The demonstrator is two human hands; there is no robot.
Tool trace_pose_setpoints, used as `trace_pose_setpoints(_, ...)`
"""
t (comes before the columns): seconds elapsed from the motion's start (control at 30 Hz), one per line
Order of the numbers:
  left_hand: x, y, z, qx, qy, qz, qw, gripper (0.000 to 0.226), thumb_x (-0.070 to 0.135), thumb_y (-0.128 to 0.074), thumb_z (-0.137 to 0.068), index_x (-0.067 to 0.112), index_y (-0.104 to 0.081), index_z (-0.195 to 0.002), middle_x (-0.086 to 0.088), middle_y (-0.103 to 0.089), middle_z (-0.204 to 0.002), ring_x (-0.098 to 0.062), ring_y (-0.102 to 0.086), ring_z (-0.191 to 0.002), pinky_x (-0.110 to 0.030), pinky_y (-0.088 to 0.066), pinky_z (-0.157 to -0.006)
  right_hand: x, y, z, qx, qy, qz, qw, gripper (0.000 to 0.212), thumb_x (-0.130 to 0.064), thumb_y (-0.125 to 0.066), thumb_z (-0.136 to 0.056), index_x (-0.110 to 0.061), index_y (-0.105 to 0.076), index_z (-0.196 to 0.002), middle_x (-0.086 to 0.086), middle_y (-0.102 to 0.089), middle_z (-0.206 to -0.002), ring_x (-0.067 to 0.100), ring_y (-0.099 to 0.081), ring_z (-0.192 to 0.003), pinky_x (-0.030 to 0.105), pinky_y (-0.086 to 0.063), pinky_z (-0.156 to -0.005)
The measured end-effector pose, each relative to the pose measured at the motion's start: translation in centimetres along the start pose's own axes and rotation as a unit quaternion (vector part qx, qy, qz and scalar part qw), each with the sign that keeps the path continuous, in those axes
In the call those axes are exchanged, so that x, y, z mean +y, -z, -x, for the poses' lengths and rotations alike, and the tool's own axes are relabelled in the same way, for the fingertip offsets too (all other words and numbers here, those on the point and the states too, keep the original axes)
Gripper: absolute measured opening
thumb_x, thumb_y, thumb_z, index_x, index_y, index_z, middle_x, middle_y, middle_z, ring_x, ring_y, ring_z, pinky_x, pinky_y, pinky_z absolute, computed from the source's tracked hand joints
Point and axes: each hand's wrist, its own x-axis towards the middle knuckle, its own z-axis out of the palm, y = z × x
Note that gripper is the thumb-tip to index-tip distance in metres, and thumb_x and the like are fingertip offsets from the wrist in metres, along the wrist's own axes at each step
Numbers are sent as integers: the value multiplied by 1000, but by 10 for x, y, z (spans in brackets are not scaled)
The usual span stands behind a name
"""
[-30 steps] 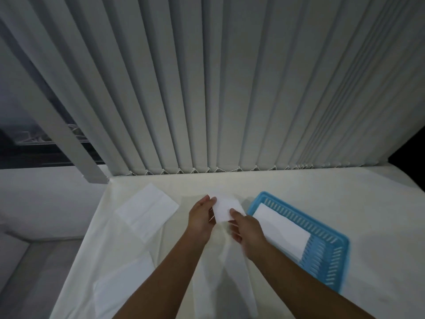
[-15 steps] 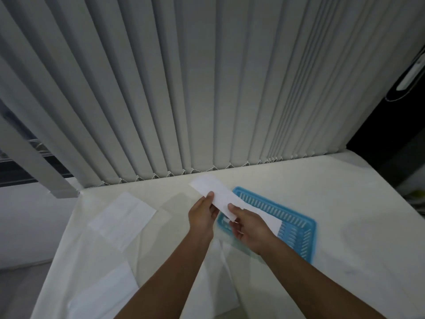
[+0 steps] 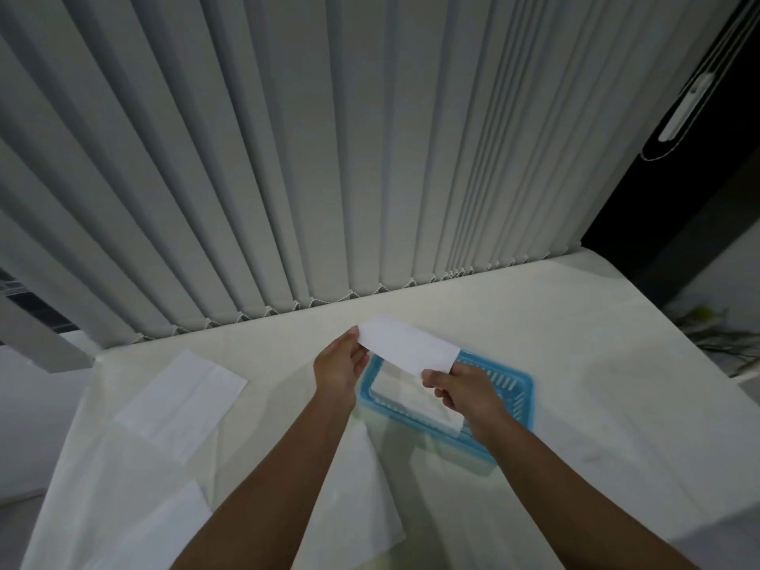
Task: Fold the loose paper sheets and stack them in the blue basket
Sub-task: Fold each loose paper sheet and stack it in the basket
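A folded white paper strip (image 3: 407, 345) hangs in the air above the blue basket (image 3: 514, 399). My left hand (image 3: 339, 368) pinches its left end and my right hand (image 3: 462, 390) pinches its right end. Inside the basket lies a folded white sheet (image 3: 405, 390), partly hidden by my right hand. Loose white sheets lie on the table: one at the left (image 3: 185, 399), one at the lower left (image 3: 164, 532), and one between my forearms (image 3: 357, 508).
The white table (image 3: 575, 364) backs onto grey vertical blinds (image 3: 329, 158). Its left edge drops off near the window, and its right edge borders a dark gap with some clutter (image 3: 724, 331).
The paper has been unfolded or stretched into a longer strip and carried to the right over the basket. My hands have moved apart along it, and the view has shifted right.
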Motion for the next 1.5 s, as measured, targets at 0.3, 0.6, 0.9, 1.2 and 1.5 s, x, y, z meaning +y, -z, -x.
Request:
trace_pose_setpoints(0.3, -29, 15, -14, 21, -84, -381, 920, 24, 27, -56, -88, 14, -74, -96, -5, -71, -103, -23, -63, -94, -32, -50, -85, 44, 25, -14, 142, -22, 30, 989, 24, -11, -65, -86, -9, -57, -63, 5, -51, -56, 16, -45, -53, 27, -34, -52)
trace_pose_setpoints(0.6, -32, 21, -41, -38, -186, -656, 730, 31, 32, -40, -97, 36, -68, -110, 2, -43, -145, -22, -29, -135, -36, -29, -109, 58, 32, -11, 157, -34, 55, 985, 22, -14, -68, -85, -8, -61, -65, 6, -58, -63, 17, -50, -60, 30, -41, -65)
trace_pose_setpoints(0.9, -33, 20, -41, -56, -214, -730, 646, 39, 31, -31, -100, 37, -64, -120, -2, -26, -157, -25, -23, -140, -39, -21, -114, 52, 40, -8, 112, -36, 69, 991, 17, -16, -67, -86, -9, -62, -71, 5, -57, -68, 15, -49, -62, 25, -39, -58)
trace_pose_setpoints(1.2, -34, 24, -46, -76, -194, -752, 625, 41, 30, -27, -101, 41, -58, -127, 0, -22, -158, -25, -20, -140, -35, -22, -113, 50, 32, -10, 124, -26, 73, 989, 18, -15, -68, -86, -8, -61, -71, 7, -57, -71, 16, -48, -60, 24, -36, -53)
trace_pose_setpoints(1.5, -33, 28, -50, -96, -181, -756, 622, 45, 23, -25, -102, 42, -54, -129, 0, -20, -159, -26, -20, -140, -35, -26, -114, 57, 28, -12, 145, -31, 66, 987, 15, -17, -68, -86, -6, -65, -77, 5, -60, -71, 13, -51, -60, 23, -39, -56)
